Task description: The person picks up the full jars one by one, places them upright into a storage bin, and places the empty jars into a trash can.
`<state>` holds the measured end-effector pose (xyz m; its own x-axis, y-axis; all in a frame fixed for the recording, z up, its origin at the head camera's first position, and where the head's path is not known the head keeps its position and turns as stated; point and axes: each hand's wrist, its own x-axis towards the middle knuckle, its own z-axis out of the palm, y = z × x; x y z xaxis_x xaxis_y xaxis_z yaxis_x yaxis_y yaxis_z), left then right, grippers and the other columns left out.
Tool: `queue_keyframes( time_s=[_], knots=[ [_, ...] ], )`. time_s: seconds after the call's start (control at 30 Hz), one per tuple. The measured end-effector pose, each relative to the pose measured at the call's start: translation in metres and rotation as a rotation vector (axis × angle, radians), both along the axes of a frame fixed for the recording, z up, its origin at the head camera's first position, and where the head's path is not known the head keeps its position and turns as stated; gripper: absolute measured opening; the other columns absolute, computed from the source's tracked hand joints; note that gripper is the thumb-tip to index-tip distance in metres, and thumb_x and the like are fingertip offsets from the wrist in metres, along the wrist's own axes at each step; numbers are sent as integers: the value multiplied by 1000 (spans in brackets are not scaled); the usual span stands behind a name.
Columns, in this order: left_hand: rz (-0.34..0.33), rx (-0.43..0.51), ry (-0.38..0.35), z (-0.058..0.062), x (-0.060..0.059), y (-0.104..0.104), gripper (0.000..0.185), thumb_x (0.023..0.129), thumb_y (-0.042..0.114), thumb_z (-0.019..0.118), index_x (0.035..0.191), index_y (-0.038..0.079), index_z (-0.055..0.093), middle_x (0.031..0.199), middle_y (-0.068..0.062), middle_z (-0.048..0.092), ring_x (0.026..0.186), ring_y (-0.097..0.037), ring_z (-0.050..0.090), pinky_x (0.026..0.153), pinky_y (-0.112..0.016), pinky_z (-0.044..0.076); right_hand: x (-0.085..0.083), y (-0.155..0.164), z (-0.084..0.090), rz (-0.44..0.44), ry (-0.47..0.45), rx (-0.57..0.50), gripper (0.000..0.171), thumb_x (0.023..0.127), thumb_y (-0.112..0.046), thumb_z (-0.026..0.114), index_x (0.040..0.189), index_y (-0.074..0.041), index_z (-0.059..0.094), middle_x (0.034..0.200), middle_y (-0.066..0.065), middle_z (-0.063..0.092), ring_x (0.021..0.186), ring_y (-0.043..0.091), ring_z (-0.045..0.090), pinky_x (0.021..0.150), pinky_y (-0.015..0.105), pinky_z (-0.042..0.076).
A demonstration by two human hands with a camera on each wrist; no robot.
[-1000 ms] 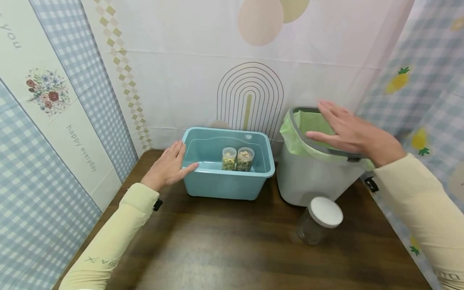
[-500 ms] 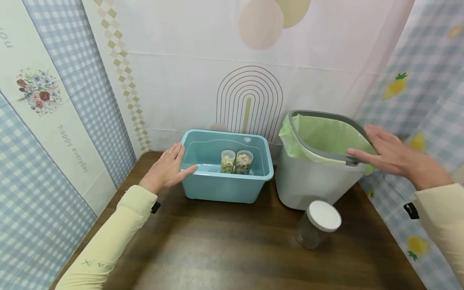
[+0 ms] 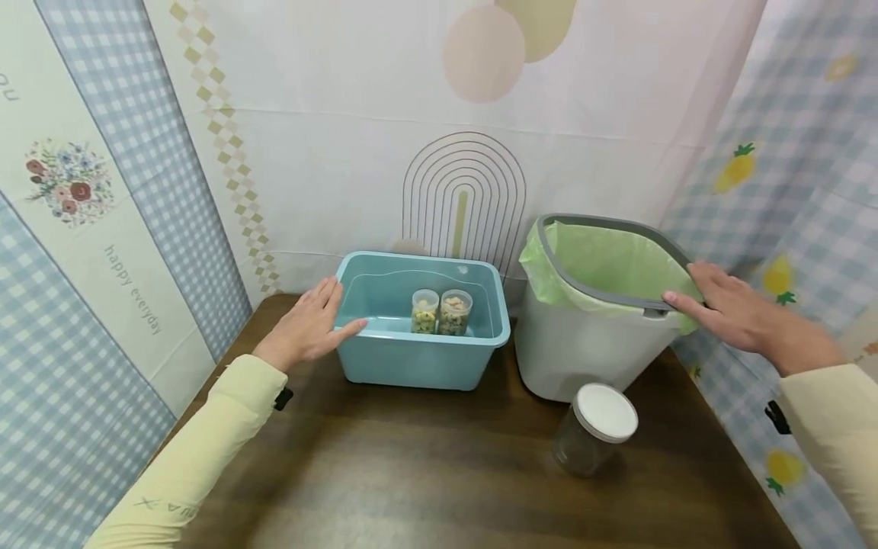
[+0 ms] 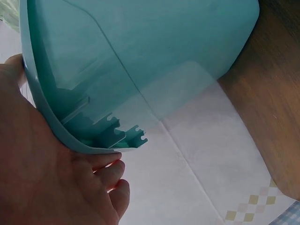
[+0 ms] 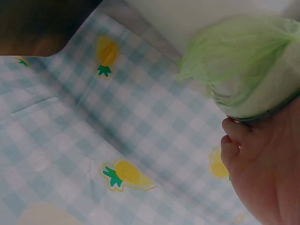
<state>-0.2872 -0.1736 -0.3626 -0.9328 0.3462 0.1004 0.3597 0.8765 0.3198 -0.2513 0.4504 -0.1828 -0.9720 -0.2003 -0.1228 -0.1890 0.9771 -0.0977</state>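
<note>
My left hand [image 3: 305, 324] rests on the left rim of a light blue plastic tub [image 3: 414, 364], thumb over the front corner. In the left wrist view its fingers [image 4: 112, 174] lie along the outside of the rim. Two small clear containers, a narrower one [image 3: 424, 316] and a wider one [image 3: 454, 314], stand upright inside the tub with pale and greenish bits in them. At the other side, my right hand [image 3: 737, 313] lies on the right rim of a light grey trash can [image 3: 576, 351]. A green bag [image 3: 610, 255] lines the can, held by a dark grey ring.
A clear jar [image 3: 583, 442] with a white lid stands in front of the trash can, on the dark wooden table [image 3: 411, 473]. Patterned cloth sheets [image 3: 329, 168] hang behind and at both sides. The can stands right beside the tub.
My right hand has moved right from above the trash can's opening onto its right rim. My left hand stays on the tub's rim. The head view has shifted slightly.
</note>
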Motion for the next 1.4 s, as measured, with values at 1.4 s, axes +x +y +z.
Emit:
queue_keyframes(
  time_s=[1.4],
  knots=[
    [-437,288,120,66,20,142,81,98,40,73,159,-2,43,163,-18,49,151,-34,49,125,-52,41,-12,3,0,-16,-69,-5,95,112,-60,29,164,7,-15,170,35,-21,158,58,-16,123,78,-5]
  ],
)
